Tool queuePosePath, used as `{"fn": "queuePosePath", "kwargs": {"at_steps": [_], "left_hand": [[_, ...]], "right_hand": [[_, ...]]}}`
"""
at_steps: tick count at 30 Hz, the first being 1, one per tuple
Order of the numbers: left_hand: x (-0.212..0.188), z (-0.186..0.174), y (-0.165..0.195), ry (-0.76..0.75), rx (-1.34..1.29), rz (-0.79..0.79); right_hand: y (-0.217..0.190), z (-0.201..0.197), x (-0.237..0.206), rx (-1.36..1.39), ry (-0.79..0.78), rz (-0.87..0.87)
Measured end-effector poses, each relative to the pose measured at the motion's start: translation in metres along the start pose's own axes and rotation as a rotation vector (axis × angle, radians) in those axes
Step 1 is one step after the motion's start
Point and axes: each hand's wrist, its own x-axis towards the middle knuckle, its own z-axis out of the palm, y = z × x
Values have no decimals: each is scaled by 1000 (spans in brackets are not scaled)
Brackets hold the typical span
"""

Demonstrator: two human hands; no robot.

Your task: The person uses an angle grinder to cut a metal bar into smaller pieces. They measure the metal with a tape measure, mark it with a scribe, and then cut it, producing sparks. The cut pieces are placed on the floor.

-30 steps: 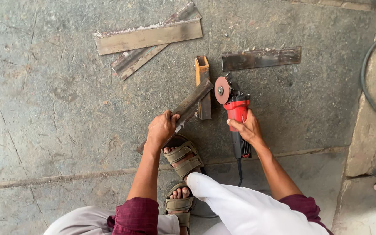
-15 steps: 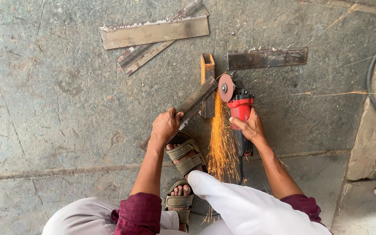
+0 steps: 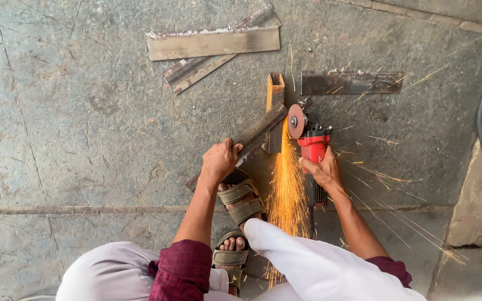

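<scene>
Two hands work: your left hand [image 3: 219, 159] clamps the steel bar [image 3: 252, 137], your right hand [image 3: 322, 170] grips the sparking red grinder [image 3: 311, 139].

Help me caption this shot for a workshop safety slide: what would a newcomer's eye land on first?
First the orange sparks streaming from the grinder's disc toward the person's sandalled feet, at centre. Next the red angle grinder gripped by the right hand, while the left hand steadies the angled metal bar being cut. Loose steel strips lie on the concrete floor above.
</scene>
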Motion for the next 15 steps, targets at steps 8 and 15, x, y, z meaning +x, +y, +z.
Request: {"fn": "queuePosePath", "kwargs": {"at_steps": [8,15], "left_hand": [[0,0,0,20,-9,24],[3,4,-6,23,-23,53]], "right_hand": [[10,5,9,-199,48,-74],[6,4,5,-111,5,57]]}}
